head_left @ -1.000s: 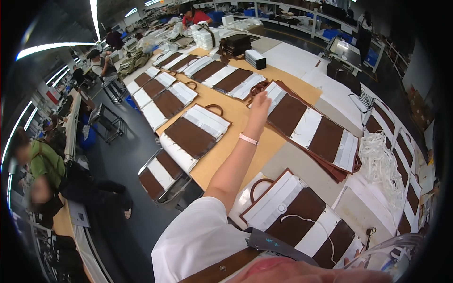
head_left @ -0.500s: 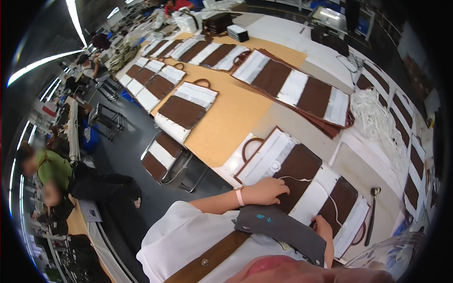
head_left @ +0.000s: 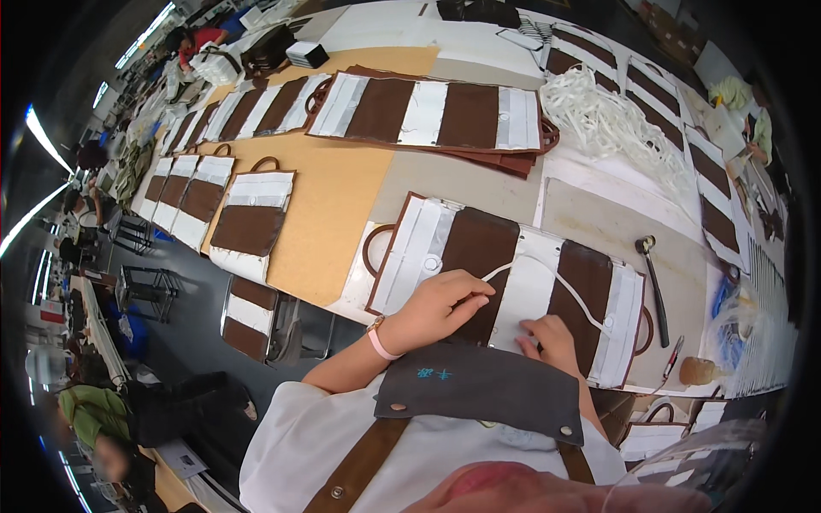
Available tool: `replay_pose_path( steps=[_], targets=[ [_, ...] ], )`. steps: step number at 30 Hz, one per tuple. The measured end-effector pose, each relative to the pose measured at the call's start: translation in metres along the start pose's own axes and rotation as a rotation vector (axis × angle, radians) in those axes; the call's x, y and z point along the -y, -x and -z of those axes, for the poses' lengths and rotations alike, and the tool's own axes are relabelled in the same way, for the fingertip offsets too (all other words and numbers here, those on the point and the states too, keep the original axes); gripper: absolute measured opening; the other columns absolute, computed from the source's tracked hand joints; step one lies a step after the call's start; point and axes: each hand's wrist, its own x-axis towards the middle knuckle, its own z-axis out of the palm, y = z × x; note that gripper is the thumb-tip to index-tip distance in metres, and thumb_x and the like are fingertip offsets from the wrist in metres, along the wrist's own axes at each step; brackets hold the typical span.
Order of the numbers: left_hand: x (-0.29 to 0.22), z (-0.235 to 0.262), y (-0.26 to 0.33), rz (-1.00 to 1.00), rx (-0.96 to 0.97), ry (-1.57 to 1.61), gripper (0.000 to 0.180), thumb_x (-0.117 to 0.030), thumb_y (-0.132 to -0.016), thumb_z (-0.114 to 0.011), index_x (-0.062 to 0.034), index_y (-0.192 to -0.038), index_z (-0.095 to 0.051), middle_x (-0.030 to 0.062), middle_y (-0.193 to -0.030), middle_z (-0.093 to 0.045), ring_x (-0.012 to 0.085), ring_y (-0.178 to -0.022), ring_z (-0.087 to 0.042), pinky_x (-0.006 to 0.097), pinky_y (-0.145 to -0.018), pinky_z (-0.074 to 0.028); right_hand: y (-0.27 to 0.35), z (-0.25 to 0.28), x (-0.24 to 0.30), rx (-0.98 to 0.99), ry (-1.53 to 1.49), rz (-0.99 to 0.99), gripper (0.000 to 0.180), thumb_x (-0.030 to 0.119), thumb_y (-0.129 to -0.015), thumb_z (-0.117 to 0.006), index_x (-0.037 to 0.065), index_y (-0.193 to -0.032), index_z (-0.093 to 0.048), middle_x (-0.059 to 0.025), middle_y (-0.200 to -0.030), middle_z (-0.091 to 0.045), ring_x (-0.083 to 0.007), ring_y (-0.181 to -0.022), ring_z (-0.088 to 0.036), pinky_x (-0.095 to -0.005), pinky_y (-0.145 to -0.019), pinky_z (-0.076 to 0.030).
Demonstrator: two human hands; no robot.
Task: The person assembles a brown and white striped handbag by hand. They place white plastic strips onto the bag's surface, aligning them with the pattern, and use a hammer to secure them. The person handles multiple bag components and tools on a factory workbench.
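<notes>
On the table before me lies an open bag panel (head_left: 483, 244) of brown and white bands, with a brown handle at each end. A narrow white strip (head_left: 560, 278) arches over it, one end at my left fingertips and the other on the right-hand white band. My left hand (head_left: 440, 308) is closed in a pinch on the strip above a brown band. Low on the middle white band rests my right hand (head_left: 552, 340), its fingers curled together; whatever they may hold is hidden. A round white disc (head_left: 431, 263) sits on the panel's left white band.
Beyond lies a stack of similar panels (head_left: 423, 111), with a heap of white strips (head_left: 603, 120) to its right. A hammer (head_left: 654, 291) and a small pointed tool (head_left: 674, 357) lie at right. More panels (head_left: 252, 218) line the left table edge. A person in green (head_left: 94, 410) stands far left.
The view has swung to the right. My left hand has risen from lying on the panel to a pinch at the strip, which now arches higher. My right hand has moved up the middle white band.
</notes>
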Motion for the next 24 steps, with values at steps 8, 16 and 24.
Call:
replay_pose_path(
  steps=[8, 16, 24],
  targets=[
    [0.011, 0.029, 0.009, 0.071, -0.343, -0.100, 0.013, -0.002, -0.088, -0.068, -0.0008, -0.101, -0.069, 0.0086, -0.081, -0.065, 0.0150, -0.071, -0.060, 0.027, -0.068, -0.048, -0.026, 0.012, -0.021, -0.165, 0.417, -0.143, 0.035, 0.008, -0.080, -0.072, 0.002, -0.113, -0.063, -0.0127, -0.107, -0.057, -0.0339, -0.105, -0.052, -0.0474, -0.090, -0.041],
    [0.023, 0.051, -0.005, -0.046, -0.438, -0.520, 0.037, -0.009, -0.086, -0.070, -0.0024, -0.122, -0.062, 0.0142, -0.119, -0.063, 0.0286, -0.111, -0.058, 0.041, -0.097, -0.044, -0.032, 0.026, -0.010, -0.141, 0.006, -0.216, 0.015, 0.010, -0.092, -0.061, 0.003, -0.103, -0.069, -0.0149, -0.081, -0.062, -0.0347, -0.077, -0.062, -0.0423, -0.072, -0.048],
    [0.007, -0.004, -0.024, -0.081, 0.227, -0.190, 0.035, -0.015, -0.091, -0.067, -0.0069, -0.125, -0.063, 0.0109, -0.094, -0.069, 0.0231, -0.076, -0.065, 0.040, -0.090, -0.049, -0.068, 0.062, 0.049, 0.091, -0.092, -0.086, 0.013, 0.010, -0.092, -0.063, 0.000, -0.098, -0.068, -0.0141, -0.082, -0.065, -0.0326, -0.074, -0.062, -0.0396, -0.067, -0.049]
  ],
)
